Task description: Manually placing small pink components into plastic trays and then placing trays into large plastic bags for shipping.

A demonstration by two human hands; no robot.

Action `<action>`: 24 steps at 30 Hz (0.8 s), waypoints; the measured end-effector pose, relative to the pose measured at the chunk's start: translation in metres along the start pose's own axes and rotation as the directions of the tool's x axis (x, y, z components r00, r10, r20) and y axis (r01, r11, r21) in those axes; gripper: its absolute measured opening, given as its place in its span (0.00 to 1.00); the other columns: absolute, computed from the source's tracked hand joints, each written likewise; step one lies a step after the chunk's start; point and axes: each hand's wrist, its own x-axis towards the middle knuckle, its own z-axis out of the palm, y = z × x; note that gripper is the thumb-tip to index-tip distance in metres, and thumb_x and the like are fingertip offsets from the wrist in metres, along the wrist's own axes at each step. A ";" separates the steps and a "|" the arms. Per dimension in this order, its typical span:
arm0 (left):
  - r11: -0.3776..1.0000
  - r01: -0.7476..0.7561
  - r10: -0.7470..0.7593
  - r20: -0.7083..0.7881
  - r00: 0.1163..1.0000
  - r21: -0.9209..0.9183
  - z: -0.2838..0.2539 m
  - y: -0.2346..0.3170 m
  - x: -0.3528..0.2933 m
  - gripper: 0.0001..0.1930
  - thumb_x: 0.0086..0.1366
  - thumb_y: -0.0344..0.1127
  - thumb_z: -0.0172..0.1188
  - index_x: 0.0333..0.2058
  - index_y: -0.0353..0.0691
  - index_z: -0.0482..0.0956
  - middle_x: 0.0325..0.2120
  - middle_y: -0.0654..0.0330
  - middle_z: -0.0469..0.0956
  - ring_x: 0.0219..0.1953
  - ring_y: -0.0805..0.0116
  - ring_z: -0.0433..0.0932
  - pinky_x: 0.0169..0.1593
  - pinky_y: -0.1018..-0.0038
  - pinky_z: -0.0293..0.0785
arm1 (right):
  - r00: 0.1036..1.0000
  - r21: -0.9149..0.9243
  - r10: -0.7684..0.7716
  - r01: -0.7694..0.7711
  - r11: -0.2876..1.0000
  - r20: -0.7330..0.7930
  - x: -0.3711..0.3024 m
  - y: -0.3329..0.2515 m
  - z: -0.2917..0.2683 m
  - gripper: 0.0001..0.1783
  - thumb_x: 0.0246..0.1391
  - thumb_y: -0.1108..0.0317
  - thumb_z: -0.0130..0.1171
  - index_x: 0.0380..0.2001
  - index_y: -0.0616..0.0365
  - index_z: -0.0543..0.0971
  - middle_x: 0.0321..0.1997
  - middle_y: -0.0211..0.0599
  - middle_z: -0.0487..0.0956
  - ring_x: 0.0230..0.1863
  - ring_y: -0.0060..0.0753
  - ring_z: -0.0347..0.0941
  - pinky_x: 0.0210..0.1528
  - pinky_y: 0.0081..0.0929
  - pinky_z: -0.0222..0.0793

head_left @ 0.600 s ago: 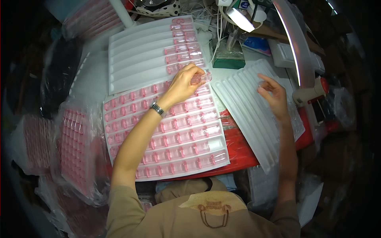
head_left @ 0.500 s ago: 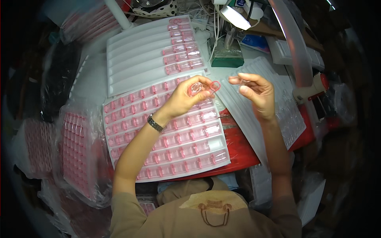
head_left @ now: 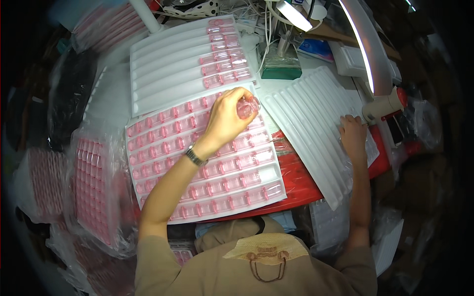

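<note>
- The clear pink piece (head_left: 248, 108) is above the upper right of the filled tray (head_left: 269, 174); its long axis we cannot tell.
- Our left hand (head_left: 228, 116) clamps it.
- Our right hand (head_left: 354, 136) is well apart, rightward, at the ribbed tray (head_left: 307, 130); its grip we cannot tell.

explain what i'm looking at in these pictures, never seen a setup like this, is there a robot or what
No robot here: just a person's two bare hands. Every picture comes from one wide fisheye camera worn on the head, looking down, so edges bend. The left hand holds clear pinkish plastic; how many pieces is hard to tell. Below it lies a white tray with rows of pink pieces; behind that, another white tray has pink pieces only toward its right side. The right hand is by the right edge of a pale ridged tray; whether it grips anything is unclear.
</note>
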 end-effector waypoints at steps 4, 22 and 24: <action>0.892 -0.056 0.000 0.125 0.992 0.448 0.015 -0.009 0.015 0.15 0.45 0.21 0.62 0.34 0.36 0.73 0.28 0.50 0.76 0.36 0.51 0.74 0.43 0.64 0.70 | 0.993 0.098 -0.087 0.094 0.991 -0.074 -0.003 0.016 0.031 0.10 0.45 0.75 0.59 0.34 0.62 0.76 0.36 0.37 0.76 0.38 0.39 0.70 0.40 0.34 0.67; 0.965 -0.125 0.064 -0.259 0.964 -0.228 -0.008 -0.004 -0.011 0.16 0.48 0.19 0.63 0.36 0.35 0.71 0.36 0.55 0.78 0.39 0.65 0.78 0.43 0.73 0.73 | 0.907 0.865 -0.029 0.410 0.289 -0.420 0.051 -0.179 -0.076 0.17 0.45 0.73 0.64 0.41 0.65 0.78 0.22 0.34 0.75 0.17 0.19 0.66 0.20 0.18 0.62; 0.925 -0.076 -0.032 -0.276 0.960 -0.372 -0.010 -0.028 0.000 0.15 0.49 0.20 0.63 0.37 0.34 0.71 0.36 0.56 0.78 0.39 0.68 0.78 0.44 0.75 0.73 | 0.918 0.890 -0.164 0.392 0.235 -0.361 0.054 -0.164 -0.070 0.19 0.49 0.70 0.60 0.46 0.61 0.76 0.24 0.31 0.73 0.18 0.18 0.61 0.21 0.19 0.57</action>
